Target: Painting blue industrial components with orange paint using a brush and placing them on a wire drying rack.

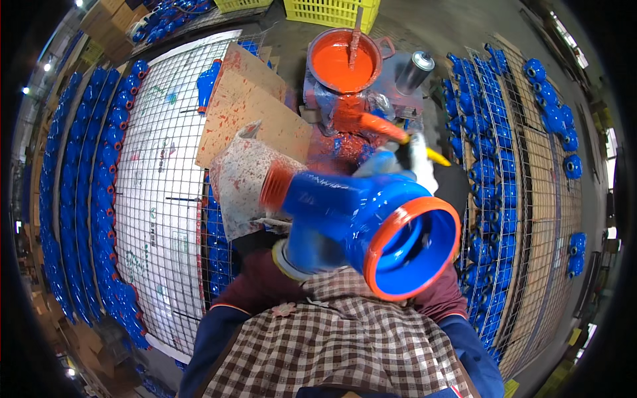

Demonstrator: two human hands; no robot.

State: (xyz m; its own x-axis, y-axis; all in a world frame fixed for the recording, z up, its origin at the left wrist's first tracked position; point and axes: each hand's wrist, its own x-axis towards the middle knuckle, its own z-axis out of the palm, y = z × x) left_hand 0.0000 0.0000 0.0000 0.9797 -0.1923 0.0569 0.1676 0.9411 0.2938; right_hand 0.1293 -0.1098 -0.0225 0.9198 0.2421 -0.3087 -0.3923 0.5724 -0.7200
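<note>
A glossy blue cast valve body [332,199] with a wide round opening fills the middle, held up before my apron. Its near rim is orange-red, and so is its ribbed left end. My left hand [305,249], in a blue-coated glove, grips it from below and behind; most of the fingers are hidden. Beyond it, my right hand [421,162], in a white glove, is closed around a paintbrush [436,156] with a yellow handle. The brush's orange-red head points left, towards a pot of orange-red paint [342,63] with a stick standing in it.
A spray can [416,69] stands right of the pot. Paint-spattered cardboard [259,99] and a spattered cloth [249,176] lie left. Mesh racks [162,166] flank me, with rows of blue castings [106,199] at left and more castings [488,166] at right. Yellow crates [325,12] sit at the back.
</note>
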